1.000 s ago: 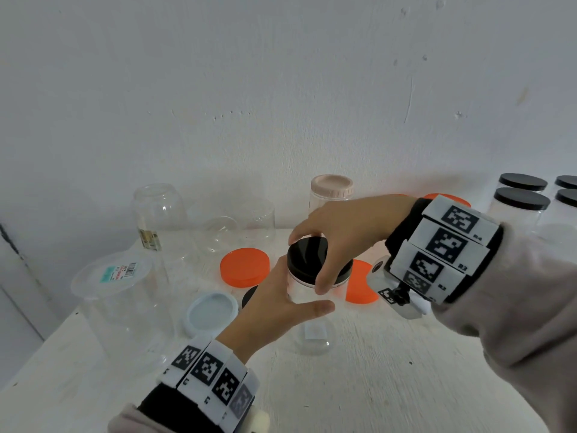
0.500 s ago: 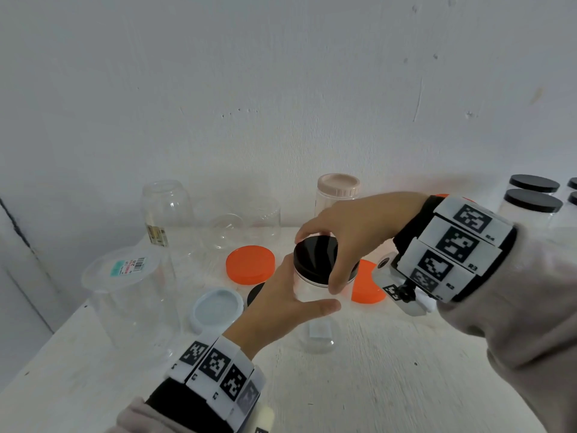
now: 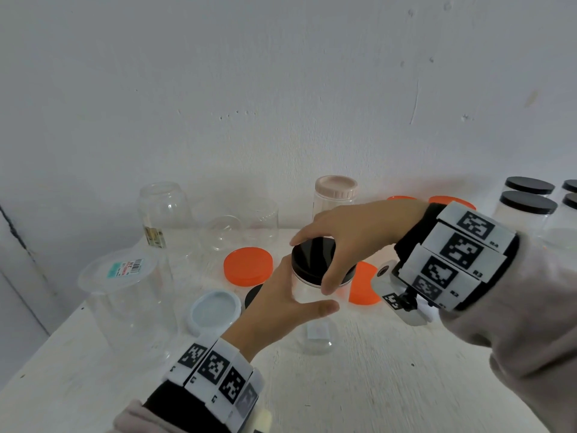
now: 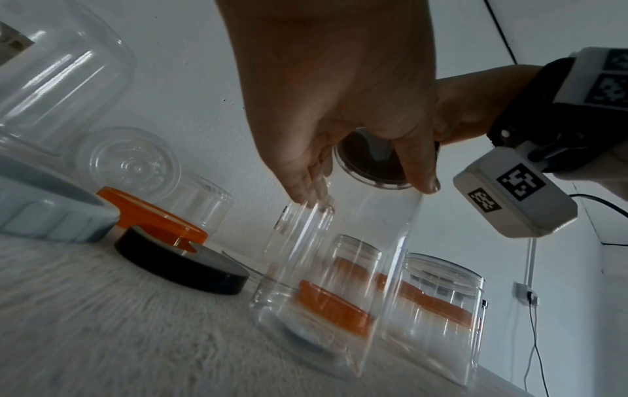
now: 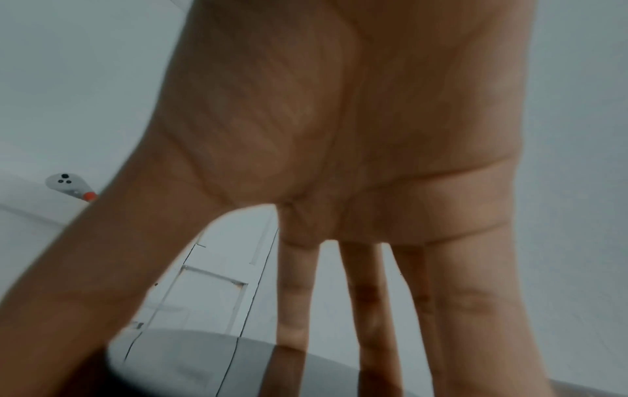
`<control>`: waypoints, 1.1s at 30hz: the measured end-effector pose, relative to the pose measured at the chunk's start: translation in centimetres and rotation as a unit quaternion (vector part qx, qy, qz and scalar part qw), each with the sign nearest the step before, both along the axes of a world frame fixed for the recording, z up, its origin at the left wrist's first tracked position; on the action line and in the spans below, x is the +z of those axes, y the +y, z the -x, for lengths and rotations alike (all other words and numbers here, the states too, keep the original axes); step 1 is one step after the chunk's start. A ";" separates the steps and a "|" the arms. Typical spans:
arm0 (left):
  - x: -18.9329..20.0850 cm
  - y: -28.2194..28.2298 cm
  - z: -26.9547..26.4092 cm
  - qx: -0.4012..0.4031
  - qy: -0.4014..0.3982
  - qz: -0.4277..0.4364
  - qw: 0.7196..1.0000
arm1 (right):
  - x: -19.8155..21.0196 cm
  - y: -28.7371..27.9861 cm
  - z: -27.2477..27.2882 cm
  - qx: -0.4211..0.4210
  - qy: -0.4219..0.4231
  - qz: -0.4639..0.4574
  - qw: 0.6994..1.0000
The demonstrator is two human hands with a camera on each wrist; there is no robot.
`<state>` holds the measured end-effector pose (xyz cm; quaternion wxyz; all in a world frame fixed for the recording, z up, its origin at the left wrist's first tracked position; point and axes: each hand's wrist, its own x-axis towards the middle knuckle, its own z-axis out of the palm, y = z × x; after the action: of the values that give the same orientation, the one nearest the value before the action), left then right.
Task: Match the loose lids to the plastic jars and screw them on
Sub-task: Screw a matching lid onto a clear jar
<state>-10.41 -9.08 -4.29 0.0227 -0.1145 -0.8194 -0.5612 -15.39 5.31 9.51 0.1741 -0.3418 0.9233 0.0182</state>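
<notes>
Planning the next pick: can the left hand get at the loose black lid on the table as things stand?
Probably, once freed. The left hand now holds the clear jar; the loose black lid lies just beside it, though an orange lid rests partly on top.

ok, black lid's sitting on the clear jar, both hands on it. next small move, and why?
Probably another tightening twist. The right hand grips the black lid by its rim from above, the left hand holds the clear jar upright on the table. Whether the thread is fully seated cannot be told.
</notes>
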 end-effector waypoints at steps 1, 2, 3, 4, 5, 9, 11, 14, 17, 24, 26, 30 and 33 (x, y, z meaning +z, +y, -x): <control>0.0 0.0 0.0 0.000 0.000 -0.001 1.000 | 0.1 -0.1 0.0 0.003 0.005 0.003 1.000; -0.1 0.0 0.0 0.000 0.001 -0.002 1.000 | 0.0 -0.2 0.0 0.000 0.010 0.005 1.000; -0.1 0.0 0.0 -0.001 0.001 -0.003 1.000 | -0.1 -0.2 0.0 -0.008 0.015 0.008 1.000; -0.1 -0.1 0.0 -0.001 0.002 -0.003 1.000 | -0.3 -0.3 -0.1 -0.018 0.021 0.012 1.000; -0.1 -0.1 0.0 -0.001 0.004 0.000 1.000 | -0.6 -0.5 -0.2 -0.028 0.030 0.015 0.999; -0.2 -0.1 0.0 0.000 0.007 0.012 1.000 | -1.0 -0.6 -0.2 -0.058 0.055 0.005 0.997; -0.2 0.0 0.0 0.003 0.005 0.009 1.000 | -0.6 -0.5 -0.2 -0.046 0.016 -0.018 0.999; -0.2 0.1 0.1 0.011 0.001 0.016 1.000 | 0.1 -0.3 -0.3 0.001 -0.008 -0.035 0.999; -0.1 0.1 0.1 0.010 0.003 0.020 1.000 | 0.1 -0.3 -0.1 0.005 0.006 -0.006 1.000; 0.0 0.1 -0.1 0.003 0.003 0.021 1.000 | -1.1 -0.3 -0.1 -0.051 0.056 0.007 0.997; 0.0 0.1 -0.1 0.008 0.001 0.018 1.000 | -0.5 0.0 0.1 -0.030 0.005 -0.016 0.999; 0.1 0.3 -0.1 0.009 -0.001 0.019 1.000 | 0.5 0.0 -0.1 0.015 -0.008 -0.026 1.000; 0.2 0.3 -0.2 0.006 0.002 0.019 1.000 | 0.5 -0.3 0.0 0.017 0.008 -0.027 0.999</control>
<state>-10.25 -8.74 -4.14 0.0256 -0.1111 -0.8308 -0.5448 -15.38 5.04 10.01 0.1757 -0.3522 0.9180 0.0482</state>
